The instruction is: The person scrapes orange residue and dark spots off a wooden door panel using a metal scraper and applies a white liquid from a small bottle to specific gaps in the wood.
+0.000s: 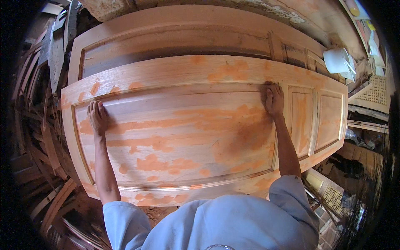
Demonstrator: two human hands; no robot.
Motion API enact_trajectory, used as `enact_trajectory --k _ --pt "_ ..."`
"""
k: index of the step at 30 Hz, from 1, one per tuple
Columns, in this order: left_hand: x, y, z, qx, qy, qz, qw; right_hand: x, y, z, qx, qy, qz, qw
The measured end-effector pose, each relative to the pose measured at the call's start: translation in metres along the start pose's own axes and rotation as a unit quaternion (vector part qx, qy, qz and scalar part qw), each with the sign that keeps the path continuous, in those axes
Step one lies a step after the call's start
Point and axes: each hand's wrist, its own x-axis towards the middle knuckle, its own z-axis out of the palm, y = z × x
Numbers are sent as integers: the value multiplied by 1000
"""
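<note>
A large wooden panel door (179, 150) lies in front of me, pale wood blotched with orange filler. My left hand (98, 116) rests on its big recessed panel beside the left frame piece, fingers bent, slightly apart and holding nothing visible. Farther right, my right hand (274, 100) is closed against the upper right corner of that same recess, by the moulding. A dark patch shows beside its fingers; whatever it holds, if anything, is hidden. Both arms reach forward from light blue sleeves.
Behind this door lies a second, browner panel door (175, 37). Scrap boards (50, 137) crowd the left side. At the right stand a white container (338, 61) and pieces of woven cane lattice (375, 89), with more clutter below.
</note>
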Motion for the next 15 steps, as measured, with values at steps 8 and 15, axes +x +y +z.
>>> enact_trajectory --k 8,15 --pt "-4 3 -2 -9 -14 -1 1000 1 -7 -15 3 -13 -55 998" --pt "-209 64 -100 -14 -66 -91 994 -211 -66 -69 -111 -81 92 986"
